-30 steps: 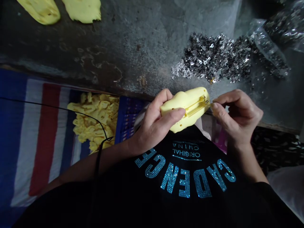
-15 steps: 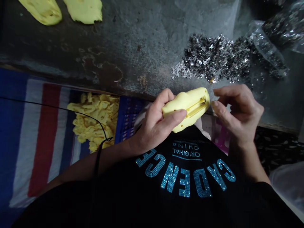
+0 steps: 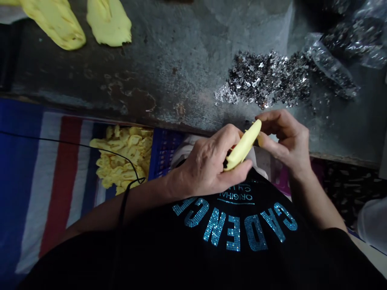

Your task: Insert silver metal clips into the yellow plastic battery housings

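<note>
A yellow moulded plastic shell (image 3: 244, 146) is gripped in my left hand (image 3: 208, 165), turned so that its narrow edge faces up at me. My right hand (image 3: 282, 139) is at the shell's far end, thumb and forefinger bent in a pinch there. Whatever may be between those fingertips is too small to make out. Just beyond my hands, a heap of small shiny metal clips (image 3: 266, 78) lies on the grey workbench (image 3: 169, 76).
More yellow pieces (image 3: 110, 22) rest at the bench's far left. A clear plastic bag (image 3: 329, 60) of metal parts lies at the right. Below the bench edge, a blue basket (image 3: 165, 151) stands beside piled yellow shells (image 3: 125, 157). A black cord (image 3: 130, 185) crosses my left arm.
My left hand has rolled the yellow shell from its slotted face onto its edge. My right hand has moved left and come up to the shell's end.
</note>
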`<state>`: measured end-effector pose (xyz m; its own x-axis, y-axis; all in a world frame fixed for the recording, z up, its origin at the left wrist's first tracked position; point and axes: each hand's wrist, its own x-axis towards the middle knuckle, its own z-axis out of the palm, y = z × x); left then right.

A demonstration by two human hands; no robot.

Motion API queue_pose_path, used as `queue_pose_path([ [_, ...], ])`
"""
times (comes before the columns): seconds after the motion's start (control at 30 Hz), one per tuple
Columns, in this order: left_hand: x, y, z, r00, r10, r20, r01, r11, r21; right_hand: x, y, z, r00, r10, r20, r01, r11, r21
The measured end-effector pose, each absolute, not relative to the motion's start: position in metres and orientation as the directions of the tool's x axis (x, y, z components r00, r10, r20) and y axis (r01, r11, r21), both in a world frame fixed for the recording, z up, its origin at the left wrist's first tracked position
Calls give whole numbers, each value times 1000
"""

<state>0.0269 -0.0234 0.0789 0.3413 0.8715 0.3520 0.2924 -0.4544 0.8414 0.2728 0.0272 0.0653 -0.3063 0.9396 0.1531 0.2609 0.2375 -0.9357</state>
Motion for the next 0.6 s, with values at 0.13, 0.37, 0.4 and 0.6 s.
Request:
queue_pose_path([
  [0.13,19,-23,67,442,826,349,95,-430,898,276,15,44,-156,949,274,130,294,-947],
  [0.37,21,-21,65,627,743,236,251,-479,841,275,5,23,-40,845,534,21,535,-845],
  [0.4,22,-21,65,632,730,261,237,-502,832,275,6,23,-45,834,549,22,550,-835],
  [0.6,19,-19,59,619,691,373,111,-548,829,275,8,23,-29,803,596,144,593,-792],
])
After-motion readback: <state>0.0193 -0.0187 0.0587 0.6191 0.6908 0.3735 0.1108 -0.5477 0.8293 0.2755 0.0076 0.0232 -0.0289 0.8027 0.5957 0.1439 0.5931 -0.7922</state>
